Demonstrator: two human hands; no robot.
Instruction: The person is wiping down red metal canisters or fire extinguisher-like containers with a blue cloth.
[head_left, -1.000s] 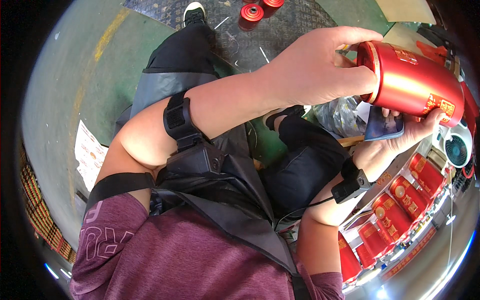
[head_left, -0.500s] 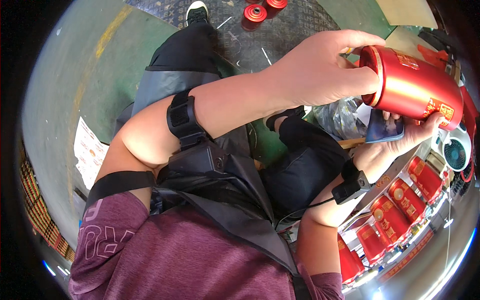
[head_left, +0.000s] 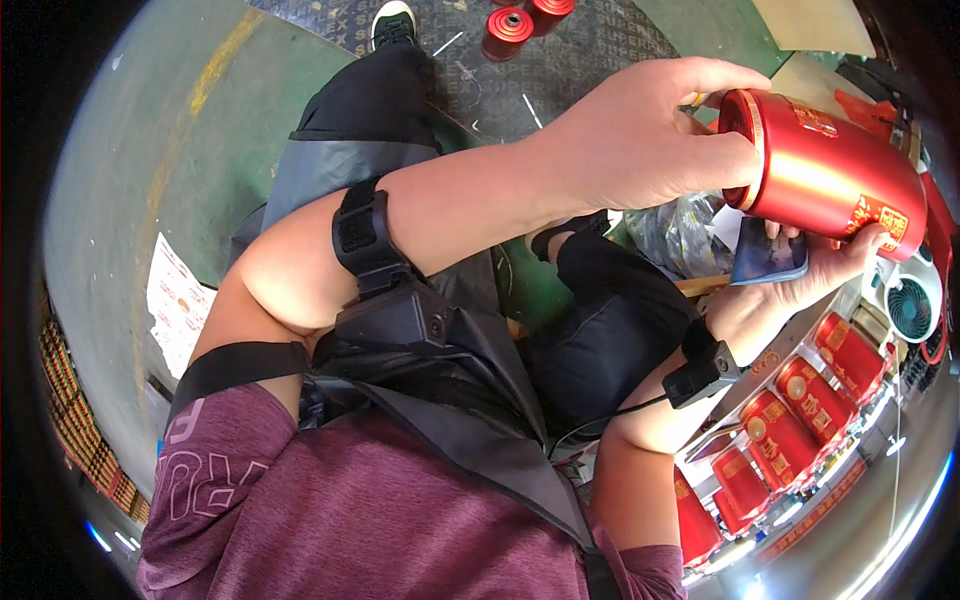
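Observation:
A shiny red cylindrical canister (head_left: 815, 165) with gold decoration is held up on its side at the right. My left hand (head_left: 665, 130) reaches across and is closed round its left end, which has a gold ring near the rim. Under the canister's right end, my right hand (head_left: 825, 270) supports it, thumb against the gold-printed side and some fingers hidden beneath. A blue flat piece (head_left: 768, 258) sits by the right fingers; I cannot make out what it is or whether it is held.
Red canisters (head_left: 508, 35) stand on the dark mat (head_left: 600, 35) ahead. Several large red containers (head_left: 780, 435) line the right side. A white fan (head_left: 910, 300) is beyond my right hand, and clear plastic wrapping (head_left: 680, 240) lies below the canister. Printed paper (head_left: 180, 300) is at the left.

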